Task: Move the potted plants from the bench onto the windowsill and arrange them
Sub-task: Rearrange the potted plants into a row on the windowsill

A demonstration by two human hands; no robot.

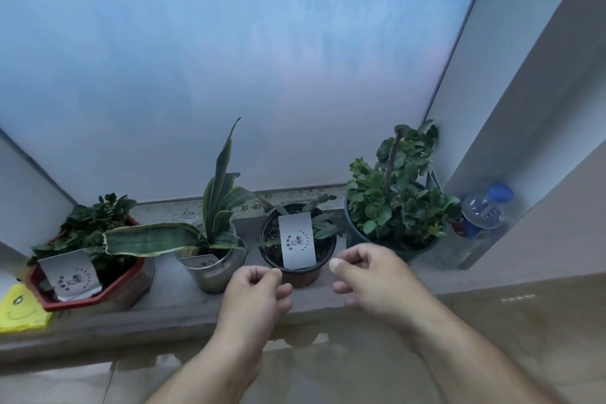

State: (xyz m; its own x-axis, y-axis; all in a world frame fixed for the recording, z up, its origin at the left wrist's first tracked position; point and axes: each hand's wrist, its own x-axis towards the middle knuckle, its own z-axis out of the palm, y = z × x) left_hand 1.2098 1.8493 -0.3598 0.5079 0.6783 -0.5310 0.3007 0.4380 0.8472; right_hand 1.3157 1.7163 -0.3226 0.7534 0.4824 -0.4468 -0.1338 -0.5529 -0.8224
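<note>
Several potted plants stand in a row on the grey windowsill [170, 308]. From left: a red pot [98, 292] with a white card, a shiny metal pot [213, 275] holding a long striped-leaf plant, a small dark pot [300, 277] with a white card [296, 241], and a dark green pot [357, 236] with a bushy plant. My left hand [257, 293] hovers just left of the small dark pot's front, fingers curled, holding nothing. My right hand [370, 275] hovers just right of it, fingers loosely curled, also without anything in it. Neither hand clearly touches the pot.
A clear water bottle with a blue cap [482, 223] stands at the sill's right end against the wall. A yellow sheet [19, 311] lies at the left edge. Frosted glass rises behind the plants. Tiled floor lies below the sill.
</note>
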